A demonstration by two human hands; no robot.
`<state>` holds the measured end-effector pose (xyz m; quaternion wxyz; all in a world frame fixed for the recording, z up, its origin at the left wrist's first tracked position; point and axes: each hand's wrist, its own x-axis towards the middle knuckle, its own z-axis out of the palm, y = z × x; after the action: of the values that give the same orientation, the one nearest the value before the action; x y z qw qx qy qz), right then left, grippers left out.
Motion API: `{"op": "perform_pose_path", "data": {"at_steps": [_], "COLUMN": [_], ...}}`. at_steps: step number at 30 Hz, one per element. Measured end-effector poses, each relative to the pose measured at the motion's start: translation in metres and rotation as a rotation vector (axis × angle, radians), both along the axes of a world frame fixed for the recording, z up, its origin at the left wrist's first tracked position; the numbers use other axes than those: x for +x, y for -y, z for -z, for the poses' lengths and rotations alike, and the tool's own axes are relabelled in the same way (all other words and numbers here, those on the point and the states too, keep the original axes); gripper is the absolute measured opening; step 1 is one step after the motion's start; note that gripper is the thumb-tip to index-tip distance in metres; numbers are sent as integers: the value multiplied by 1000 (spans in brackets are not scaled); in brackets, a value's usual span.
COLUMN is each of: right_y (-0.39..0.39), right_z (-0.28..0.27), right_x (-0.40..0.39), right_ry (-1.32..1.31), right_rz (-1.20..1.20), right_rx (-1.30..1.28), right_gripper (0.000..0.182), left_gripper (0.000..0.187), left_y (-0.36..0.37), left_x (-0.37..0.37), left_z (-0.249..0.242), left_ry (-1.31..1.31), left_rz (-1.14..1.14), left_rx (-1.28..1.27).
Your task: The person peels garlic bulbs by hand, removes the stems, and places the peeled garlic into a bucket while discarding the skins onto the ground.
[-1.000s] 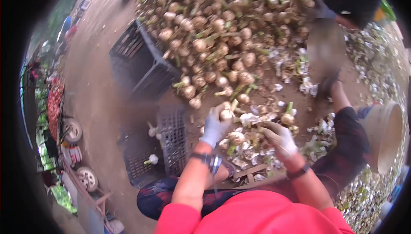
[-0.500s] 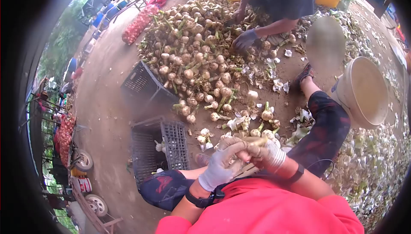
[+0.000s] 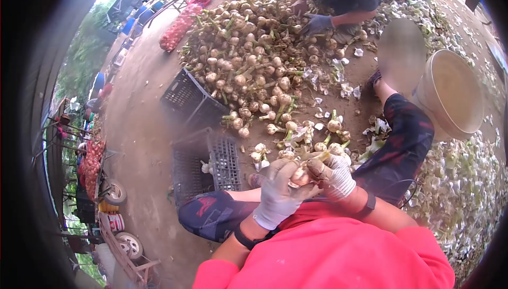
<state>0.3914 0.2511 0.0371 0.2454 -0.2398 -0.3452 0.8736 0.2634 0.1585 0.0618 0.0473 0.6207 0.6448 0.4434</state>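
Two gloved hands meet on one garlic bulb [image 3: 301, 175], which sits on the near side of the garlic pile [image 3: 243, 59], apart from it; left hand [image 3: 280, 189] curls around the bulb, right hand [image 3: 334, 177] grips its other side; pile bulbs exceed counting; two black crates [image 3: 193, 101] stand left of the pile; one bucket [image 3: 456, 96] stands right of it; one co-worker's gloved hand [image 3: 319, 24] works at its far right; writing on the tub [image 3: 115, 222], well left of the pile, is unreadable; one second ago the hands are apart.
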Motion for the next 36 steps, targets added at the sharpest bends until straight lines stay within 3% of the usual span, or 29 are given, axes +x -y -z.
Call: {"op": "perform_pose_path", "data": {"at_steps": [7,10,13,14,16,18,20,21,24,25,26,27,28,30,31,32,34,35,36], "right_y": [-6,-3,-6,-6,-9,-16,-15,-14,-8,-5,-3,0,-1,1,4,4,1,-1,-4], "right_z": [0,-1,7,10,15,9,2,-2,-9,-12,-13,-5,-1,1,0,1,-7,-18,-22], "right_x": [13,15,13,14,14,14,22,22,21,18,16,13,11,7,4,3,0,6,8], "right_ry": [22,100,159,158,235,191,154,151,-84,36,154,155,154,377,312,306,318,306,305], "right_rz": [-69,-115,-157,-164,-172,-152,-317,-325,-343,-285,-221,-161,-160,-106,-179,-181,-211,-190,-198], "right_rx": [84,138,326,316,540,648,362,362,-21,147,316,614,613,1400,1221,1225,1100,1058,1055], "right_gripper": [26,23,15,15,14,13,13,13,13,12,11,7,7,7,9,9,8,6,6], "left_gripper": [61,57,56,56,52,46,40,40,41,32,26,28,29,27,19,19,11,7,7], "left_y": [-1,0,5,8,7,2,2,3,2,0,1,5,8,4,3,4,2,5,10], "left_x": [-2,-6,-16,-16,-17,-20,-29,-29,-22,-27,-32,-33,-31,-12,-12,-16,-19,-20,-22], "left_z": [4,4,12,13,12,12,18,18,21,20,19,15,10,6,21,26,21,14,10], "left_ry": [-97,43,424,427,1349,1247,2173,2172,167,386,457,489,520,440,393,389,771,614,618], "left_rz": [81,57,141,133,200,144,557,551,148,25,-224,-206,-189,31,43,38,-97,-66,-73], "left_rx": [-28,-66,-236,-244,-415,-465,-568,-559,-335,-452,-416,-300,-185,-318,-262,-258,-381,-395,-398]}}
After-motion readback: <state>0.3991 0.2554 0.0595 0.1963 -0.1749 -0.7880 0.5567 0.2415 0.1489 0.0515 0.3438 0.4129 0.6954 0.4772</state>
